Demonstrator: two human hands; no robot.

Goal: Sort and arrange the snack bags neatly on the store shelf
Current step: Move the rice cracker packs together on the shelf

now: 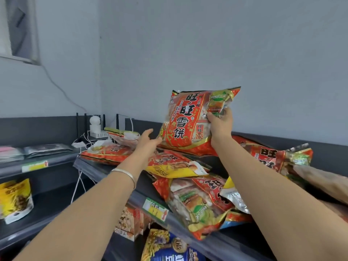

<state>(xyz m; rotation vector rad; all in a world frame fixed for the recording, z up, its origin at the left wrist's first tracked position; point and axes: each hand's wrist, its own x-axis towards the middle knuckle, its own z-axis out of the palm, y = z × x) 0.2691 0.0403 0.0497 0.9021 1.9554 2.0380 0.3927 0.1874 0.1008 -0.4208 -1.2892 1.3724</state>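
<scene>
My right hand (220,123) grips the right edge of a large red rice-cracker bag (186,119), held upright above the top shelf (116,185). My left hand (148,142) reaches toward the bag's lower left corner with fingers relaxed, holding nothing. Under and around the raised bag, several similar red and yellow snack bags lie in a loose pile: one flat at the left (107,153), one with a yellow end (175,164) in the middle, one hanging over the shelf's front edge (201,204), and one at the right (271,155).
A white router, a small camera (95,125) and loose cables sit in the shelf's back corner. A lower side shelf at left holds a yellow bag (16,198). More snack bags (169,247) stand on the shelf below. A green-yellow price tag (155,209) marks the shelf edge.
</scene>
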